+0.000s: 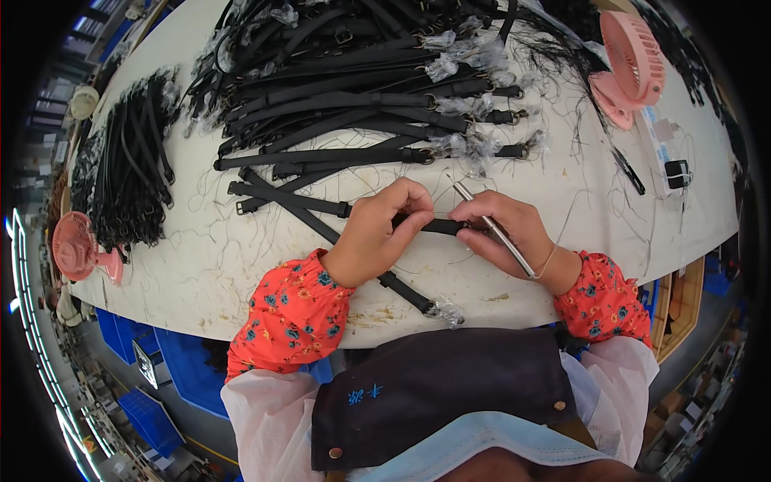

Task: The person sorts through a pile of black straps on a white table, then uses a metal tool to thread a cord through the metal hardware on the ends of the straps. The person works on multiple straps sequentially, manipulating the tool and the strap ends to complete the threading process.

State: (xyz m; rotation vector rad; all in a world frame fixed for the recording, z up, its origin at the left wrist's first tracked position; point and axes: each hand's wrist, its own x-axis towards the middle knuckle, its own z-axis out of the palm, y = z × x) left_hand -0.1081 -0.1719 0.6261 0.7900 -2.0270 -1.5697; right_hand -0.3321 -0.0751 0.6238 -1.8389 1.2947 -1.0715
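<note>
The left hand [377, 233] pinches a flat black leather-like strap [443, 226] between thumb and forefinger, seemingly to steady it over the pale table [201, 281]. The right hand [512, 229] carries a slim silver metal rod [499, 235] crosswise, probably to free its fingertips; they close on the strap's right end, the strap's other end running out past the left hand.

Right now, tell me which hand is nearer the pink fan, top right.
Right. The right hand is below and left of the pink fan in the picture; the left hand is farther left, holding a black strap.
</note>
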